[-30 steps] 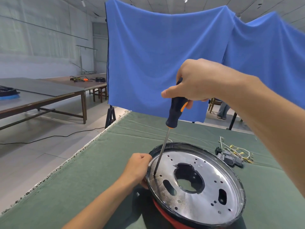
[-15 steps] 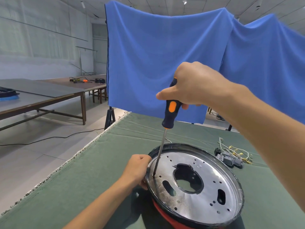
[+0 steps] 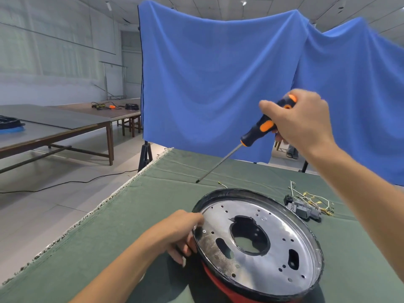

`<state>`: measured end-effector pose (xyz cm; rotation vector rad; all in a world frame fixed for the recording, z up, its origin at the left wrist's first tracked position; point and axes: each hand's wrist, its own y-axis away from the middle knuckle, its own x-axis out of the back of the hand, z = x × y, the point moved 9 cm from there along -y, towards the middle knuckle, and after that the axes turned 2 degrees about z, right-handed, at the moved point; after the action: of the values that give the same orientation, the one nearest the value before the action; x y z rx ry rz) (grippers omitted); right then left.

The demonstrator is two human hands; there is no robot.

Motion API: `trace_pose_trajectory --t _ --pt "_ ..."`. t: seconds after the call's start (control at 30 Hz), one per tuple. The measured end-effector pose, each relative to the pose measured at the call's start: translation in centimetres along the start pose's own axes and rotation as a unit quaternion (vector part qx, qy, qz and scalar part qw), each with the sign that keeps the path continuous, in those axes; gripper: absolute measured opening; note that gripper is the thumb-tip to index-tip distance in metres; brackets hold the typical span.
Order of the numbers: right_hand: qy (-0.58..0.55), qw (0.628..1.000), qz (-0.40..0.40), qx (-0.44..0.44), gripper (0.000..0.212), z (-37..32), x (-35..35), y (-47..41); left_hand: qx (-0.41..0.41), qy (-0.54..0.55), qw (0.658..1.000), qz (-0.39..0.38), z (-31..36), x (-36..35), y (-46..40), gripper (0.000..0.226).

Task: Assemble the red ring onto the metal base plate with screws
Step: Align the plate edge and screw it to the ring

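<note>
Metal base plate (image 3: 282, 243) sits tilted on green-covered tabletop (image 3: 109, 243), near-right of centre; round, shiny, w/ dark rim, big irregular centre hole plus several slots and small holes. Red ring (image 3: 220, 287) is under the plate, only a sliver showing at its near edge. One screw (image 3: 204, 231) seated in plate near its left rim.

Left hand (image 3: 179, 232) at plate's left edge, fingers curled round the rim, fingertips touching the metal just beside the screw; lower fingers tucked under the edge. Forearm comes in from bottom left.

Right hand (image 3: 301, 119) up in the air, above and behind the plate, fingers wrapped tight round handle of screwdriver (image 3: 255, 132) (black w/ orange inserts). Shaft slants down-left; tip hangs over the tabletop beyond plate's far rim, apart from plate, not touching anything as far as I can tell.

Right of plate on tabletop: wire bundle (image 3: 310, 197) w/ yellow-ish terminals, and grey connector parts (image 3: 303, 211) just beside it, near plate but apart.

Bkgd: blue cloth (image 3: 218, 84) hung behind the tabletop, tripod leg (image 3: 145, 156) at its left foot. Long wooden tables (image 3: 72, 125) at left w/ cables and dark round item on them, black cable across the floor (image 3: 43, 204).
</note>
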<state>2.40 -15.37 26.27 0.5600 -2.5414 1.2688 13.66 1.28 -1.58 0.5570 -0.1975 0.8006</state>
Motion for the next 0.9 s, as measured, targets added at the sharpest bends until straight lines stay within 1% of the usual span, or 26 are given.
trace_pose_trajectory --t 0.07,0.2,0.27,0.33,0.4,0.43,0.5,0.57,0.6,0.63,0.67,0.7,0.8,0.9 --pt "-0.089 0.994 -0.006 -0.069 0.032 3.6 -0.8 1.5 0.001 -0.018 1.000 -0.004 0.2 -0.1 0.2 0.020" --pt "-0.213 0.952 -0.063 -0.209 0.033 10.6 -3.7 5.6 -0.023 -0.015 0.999 0.021 1.7 0.3 -0.2 0.020" --pt "-0.243 0.930 -0.093 -0.260 0.029 13.0 -4.8 7.6 -0.030 -0.006 0.999 0.035 2.3 0.6 -0.6 0.020" --pt "-0.234 0.925 -0.114 -0.278 0.025 14.4 -5.3 8.7 -0.030 0.001 0.999 0.041 2.6 0.7 -1.1 0.020" --pt "-0.206 0.931 -0.148 -0.262 0.026 15.2 -5.8 9.2 -0.028 0.002 0.999 0.046 2.7 0.9 -1.8 0.022" --pt "-0.173 0.938 -0.177 -0.244 0.027 15.4 -6.2 9.4 -0.025 0.005 0.998 0.051 2.7 1.2 -2.1 0.023" --pt "-0.048 0.945 -0.263 -0.190 0.031 15.5 -7.3 10.0 -0.027 0.021 0.997 0.066 2.8 1.8 -2.9 0.021" --pt "0.116 0.920 -0.354 -0.125 0.036 15.7 -8.7 11.2 -0.036 0.040 0.995 0.086 3.1 2.8 -3.8 0.016" --pt "0.171 0.907 -0.370 -0.103 0.032 15.8 -9.3 11.6 -0.040 0.047 0.994 0.095 3.3 3.4 -4.2 0.014" --pt "0.197 0.906 -0.361 -0.094 0.023 15.8 -9.5 11.8 -0.044 0.049 0.993 0.098 3.5 3.8 -4.5 0.012" --pt "0.205 0.915 -0.335 -0.093 0.013 15.6 -9.5 11.7 -0.047 0.045 0.993 0.096 3.6 4.2 -4.8 0.011" --pt "0.205 0.924 -0.307 -0.094 0.010 15.6 -9.4 11.4 -0.051 0.034 0.994 0.091 3.7 4.5 -5.1 0.013" --pt "0.174 0.946 -0.249 -0.111 0.021 15.7 -8.9 10.4 -0.057 -0.008 0.996 0.072 4.1 4.8 -5.4 0.024" --pt "0.152 0.964 -0.184 -0.119 0.027 15.9 -7.3 9.2 -0.048 -0.064 0.993 0.082 4.0 5.0 -5.2 0.021"
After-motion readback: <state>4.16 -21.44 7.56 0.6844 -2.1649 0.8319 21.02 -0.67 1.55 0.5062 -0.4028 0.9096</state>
